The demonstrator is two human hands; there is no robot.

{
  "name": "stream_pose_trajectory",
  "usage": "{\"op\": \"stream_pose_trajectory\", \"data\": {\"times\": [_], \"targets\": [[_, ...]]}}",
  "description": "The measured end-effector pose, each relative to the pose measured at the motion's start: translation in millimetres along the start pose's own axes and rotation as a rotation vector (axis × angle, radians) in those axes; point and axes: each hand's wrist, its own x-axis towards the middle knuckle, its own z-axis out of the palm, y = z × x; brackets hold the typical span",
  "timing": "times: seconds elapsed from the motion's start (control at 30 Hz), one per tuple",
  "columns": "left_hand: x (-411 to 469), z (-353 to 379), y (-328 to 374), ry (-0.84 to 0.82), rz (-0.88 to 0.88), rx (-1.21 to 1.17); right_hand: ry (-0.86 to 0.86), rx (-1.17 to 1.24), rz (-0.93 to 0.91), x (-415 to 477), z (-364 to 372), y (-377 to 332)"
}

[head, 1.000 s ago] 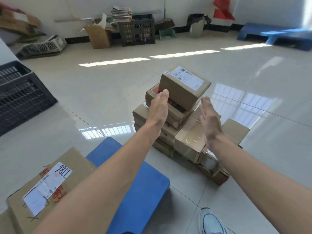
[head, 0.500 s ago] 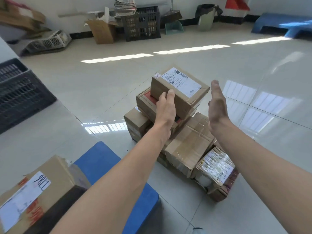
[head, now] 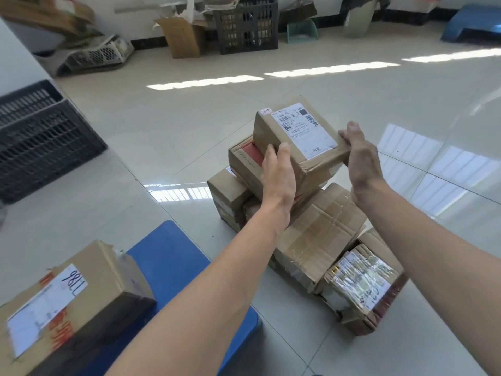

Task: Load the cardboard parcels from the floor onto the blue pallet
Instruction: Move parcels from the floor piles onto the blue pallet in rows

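Closed the right hand (head: 362,158) onto the right end of the top parcel (head: 298,139) since the earlier frame, fingers curled over its edge. Clasping its near left side with the left hand (head: 279,172), as before. Holding it atop the floor pile (head: 320,234), near the blue pallet (head: 168,261) carrying one labelled box (head: 81,294).

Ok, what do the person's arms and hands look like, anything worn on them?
Both arms are bare as far up as the view shows: no sleeve on the left forearm or the right forearm. The left hand and the right hand are ungloved. No watch, bracelet or ring shows on the sides in view, and no markings either.
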Motion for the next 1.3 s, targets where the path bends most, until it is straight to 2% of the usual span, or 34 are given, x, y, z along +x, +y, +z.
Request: {"op": "stream_pose_trajectory", "data": {"times": [0.23,0.47,0.73,0.93,1.07,1.17,1.3], "targets": [[-3.3,-20.4,2.3,-0.036,-0.003,-0.028,-0.021,0.009,-0.012,-10.0,21.5,-4.9],[-15.0,-58.5,7.8,0.057,0.052,-0.006,-0.12,0.017,-0.042,-45.1,55.3,-16.2],[-36.9,-116.4,-10.6,0.292,0.043,-0.059,-0.375,0.015,-0.1,-66.1,114.1,-5.0],[-53.2,-168.1,-26.2,0.43,-0.007,-0.183,-0.586,-0.034,-0.035,-74.4,165.9,12.2],[-57.3,-193.5,-49.7,0.568,-0.041,-0.166,-0.685,-0.132,-0.077,-84.3,193.4,37.8],[-54.3,-208.3,-81.4,0.669,-0.038,-0.093,-0.761,-0.142,-0.041,-94.4,207.9,70.3],[-62.6,-220.4,-114.2,0.713,-0.129,-0.026,-0.822,-0.158,0.016,-112.1,215.7,111.1]]}}
